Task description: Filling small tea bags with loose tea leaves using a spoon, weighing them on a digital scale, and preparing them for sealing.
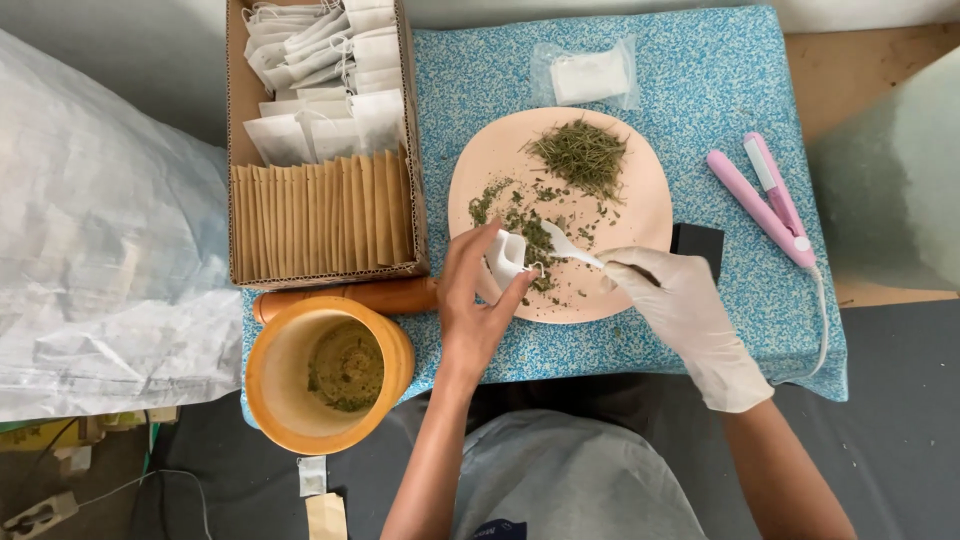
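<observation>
Nearest the camera, the person's bare left hand [478,300] pinches a small white tea bag [507,259] between thumb and fingers, holding it upright just over the near edge of a pale pink plate [640,215]. The right hand [680,305], in a white glove, is closed around the handle of a white plastic spoon [566,247] whose bowl sits at the mouth of the bag — whether it carries any herb is hard to tell from here. To the left, by the near table edge, stands a yellow wooden mortar [325,370] with greenish powder at its bottom, and an orange-brown pestle [385,296] lies just behind it. The plate rests on a blue speckled cloth [720,80] and holds crushed green flakes [530,225] on its near half and a heap of dried needle-like herbs [580,155] farther back. A pink hair straightener [765,195] lies to the right (its cord trails off the table's side). Farther left, a cardboard box [235,120] holds a row of brown paper envelopes [320,215] and, behind them, loose white empty bags [320,60]. A clear plastic packet [588,75] lies at the far edge.
</observation>
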